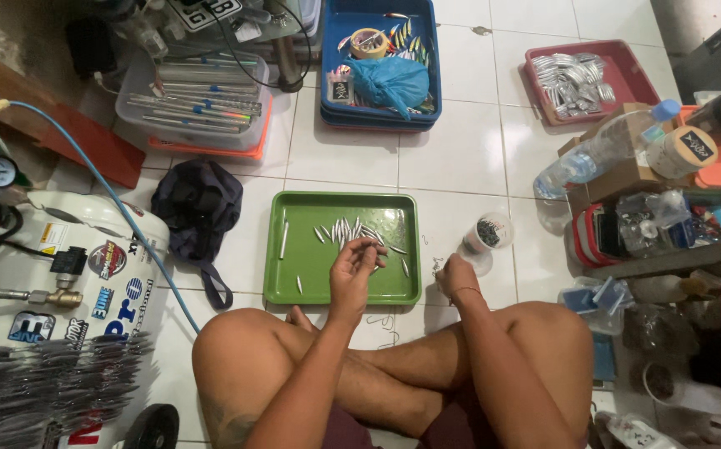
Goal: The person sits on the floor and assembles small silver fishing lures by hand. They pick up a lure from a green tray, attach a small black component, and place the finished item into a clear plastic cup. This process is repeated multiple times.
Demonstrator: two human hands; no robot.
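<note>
One green tray (277, 287) on the tiled floor (460, 150), in front of a seated person's crossed legs. In it a loose cluster of small silver lure bodies (352, 229) near the top middle, roughly a dozen or more, too small to count exact; three or four strays lie apart, one long one (284, 239) at the left side, one near the bottom left, one near the right rim. Left half of the tray is mostly bare.

Left hand (355, 264) over the tray's lower right part, fingers curled in, pinching what looks like a few silver pieces; exact number unclear. Right hand (458, 277) is off the tray, just beside its right rim, resting low on the floor, fingers bent down; cannot tell whether it holds anything.

One small clear cup (488, 233) of dark bits just beyond the right hand. One blue bin (335, 50) with a blue bag, one red tray (627, 75) of silver packets, both well apart at the far side. One dark bag (198, 208) left of the tray, touching near its edge. White compressor (86, 258) far left, blue hose (119, 204) running across.

Open tile between green tray and bins.
</note>
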